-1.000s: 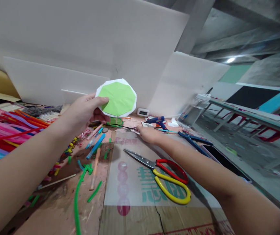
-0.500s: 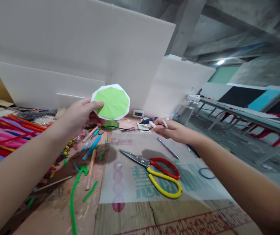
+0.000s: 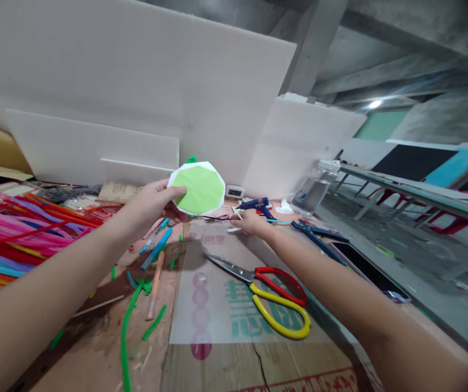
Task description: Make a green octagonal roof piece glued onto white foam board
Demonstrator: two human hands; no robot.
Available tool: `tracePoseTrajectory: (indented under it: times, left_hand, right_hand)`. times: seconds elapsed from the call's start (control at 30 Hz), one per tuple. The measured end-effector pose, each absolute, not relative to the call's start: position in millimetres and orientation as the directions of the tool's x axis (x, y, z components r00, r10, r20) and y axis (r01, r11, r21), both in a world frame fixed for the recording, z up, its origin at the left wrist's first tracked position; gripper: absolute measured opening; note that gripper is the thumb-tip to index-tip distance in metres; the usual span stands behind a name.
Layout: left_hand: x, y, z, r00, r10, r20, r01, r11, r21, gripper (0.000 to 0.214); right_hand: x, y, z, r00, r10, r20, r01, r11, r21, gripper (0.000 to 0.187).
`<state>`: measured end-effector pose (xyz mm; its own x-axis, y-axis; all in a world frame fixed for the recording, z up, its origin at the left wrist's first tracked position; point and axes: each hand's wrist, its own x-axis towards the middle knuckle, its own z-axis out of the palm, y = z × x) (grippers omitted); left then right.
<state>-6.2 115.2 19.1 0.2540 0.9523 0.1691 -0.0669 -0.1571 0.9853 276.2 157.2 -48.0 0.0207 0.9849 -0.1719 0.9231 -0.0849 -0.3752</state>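
Observation:
My left hand (image 3: pixel 162 201) is closed on a light green paper disc with a white border (image 3: pixel 200 190), its thumb lying over the front. The disc is held upright above the table, and a bit of green fuzzy material (image 3: pixel 192 159) shows over its top edge. To the right, my right hand (image 3: pixel 253 222) pinches a thin white stick-like piece (image 3: pixel 234 230), partly hidden by the fingers. A thin dark cord (image 3: pixel 213 218) stretches between the two hands. Below them, scissors (image 3: pixel 254 275) with one red and one yellow handle lie on the covered cardboard, blades slightly apart.
Bundled colourful pipe cleaners (image 3: pixel 25 228) fill the left side. Green offcuts (image 3: pixel 154 322) and blue sticks (image 3: pixel 157 247) lie nearby. Behind my right hand are a blue glue gun (image 3: pixel 258 203), a small digital clock (image 3: pixel 234 191) and a bottle (image 3: pixel 315 188). Pliers (image 3: pixel 319 237) and a phone (image 3: pixel 370 269) lie right.
My right hand has moved left, close to the disc, with the white piece in it. The disc sits slightly lower and further right. The glue gun, pliers and phone show more fully.

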Motion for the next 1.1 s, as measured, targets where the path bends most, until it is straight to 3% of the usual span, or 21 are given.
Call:
tracePoseTrajectory:
  times: [0.4, 0.57, 0.73, 0.87, 1.0, 1.1]
  left_hand:
    - [-9.4, 115.5, 28.3, 0.201, 0.96, 0.194, -0.1, -0.177, 0.979, 0.007]
    - [-10.2, 112.4, 31.3, 0.2, 0.96, 0.199, -0.12, -0.177, 0.977, 0.008]
    - [-12.0, 110.4, 35.3, 0.221, 0.953, 0.207, -0.148, -0.177, 0.973, 0.007]
    - [-12.4, 109.4, 36.7, 0.224, 0.95, 0.219, -0.152, -0.187, 0.97, 0.006]
    - [-12.4, 108.2, 36.4, 0.228, 0.948, 0.22, -0.142, -0.191, 0.971, 0.009]
    - [-12.6, 107.3, 36.8, 0.237, 0.946, 0.221, -0.135, -0.193, 0.972, 0.01]
  right_hand:
    - [257.6, 181.2, -53.6, 0.053, 0.957, -0.285, 0.882, -0.179, -0.435, 0.033]
    - [254.9, 176.0, -47.8, 0.01, 0.961, -0.276, 0.816, -0.167, -0.553, 0.033]
    - [271.1, 149.3, -31.4, -0.105, 0.98, -0.172, 0.66, -0.061, -0.749, 0.025]
    - [288.6, 111.4, -6.6, -0.197, 0.98, -0.036, 0.466, 0.061, -0.883, 0.041]
    - [300.2, 65.7, 26.8, -0.268, 0.962, 0.047, 0.338, 0.139, -0.931, 0.053]
    - [316.8, 16.3, 51.1, -0.384, 0.922, 0.057, 0.365, 0.208, -0.908, 0.046]
